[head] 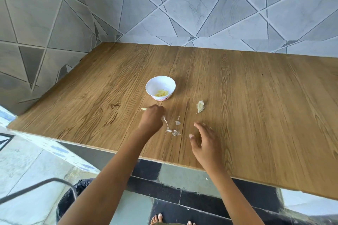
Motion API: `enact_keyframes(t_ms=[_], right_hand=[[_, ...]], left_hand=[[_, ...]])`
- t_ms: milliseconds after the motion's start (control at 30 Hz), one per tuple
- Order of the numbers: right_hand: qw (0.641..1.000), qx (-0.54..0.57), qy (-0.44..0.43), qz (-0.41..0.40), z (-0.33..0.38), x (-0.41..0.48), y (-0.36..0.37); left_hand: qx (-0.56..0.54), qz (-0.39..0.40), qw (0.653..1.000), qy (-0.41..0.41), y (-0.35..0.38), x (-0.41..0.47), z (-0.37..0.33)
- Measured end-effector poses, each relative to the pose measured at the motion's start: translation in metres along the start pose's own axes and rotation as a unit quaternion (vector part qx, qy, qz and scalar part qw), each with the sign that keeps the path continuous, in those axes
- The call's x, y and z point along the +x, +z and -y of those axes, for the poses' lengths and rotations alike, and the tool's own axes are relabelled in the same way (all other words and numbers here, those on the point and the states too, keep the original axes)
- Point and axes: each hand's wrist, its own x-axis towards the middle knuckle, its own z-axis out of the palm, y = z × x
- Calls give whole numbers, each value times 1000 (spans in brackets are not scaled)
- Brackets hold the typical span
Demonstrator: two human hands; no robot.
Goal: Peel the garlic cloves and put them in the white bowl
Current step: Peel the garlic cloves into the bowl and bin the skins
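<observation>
The white bowl [160, 83] stands upright on the wooden table [256, 115], and a small heap of pale yellow peeled cloves [161, 93] lies in its bottom. Just on the near side of the bowl, a little to its left, the left hand [151, 118] hangs over the table with its fingers curled into a loose fist. The pointed tip of a garlic clove [143, 109] pokes out of the hand on the side away from the bowl, so the fingers appear closed round it, though the grip itself is hidden by the back of the hand. Nearer the person than the bowl and to its right, the right hand [204, 144] hovers low over the table with its fingers spread and relaxed, holding nothing. To the right of the bowl and slightly nearer lies an unpeeled garlic piece [200, 106], apart from both hands. Scraps of papery skin [173, 130] are scattered on the wood between the two hands, on the near side of the bowl. Beyond the bowl, at the far edge of the table, rises a grey tiled wall [201, 5].
</observation>
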Motion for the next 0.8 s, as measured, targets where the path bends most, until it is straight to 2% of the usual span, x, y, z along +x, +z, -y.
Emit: enact_keyframes(t_ms=[233, 367, 433, 533, 800], right_hand=[[1000, 25, 3, -2, 1, 0, -1], [999, 48, 2, -13, 2, 1, -2], [998, 57, 5, -16, 2, 2, -2], [996, 83, 19, -12, 1, 2, -1], [988, 146, 50, 19, -1, 5, -2]], left_hand=[[11, 41, 998, 44, 13, -21, -20], [-22, 6, 999, 36, 8, -8, -30], [-19, 41, 998, 48, 10, -4, -39], [2, 86, 992, 89, 17, -9, -42], [52, 114, 960, 249, 6, -35, -6]])
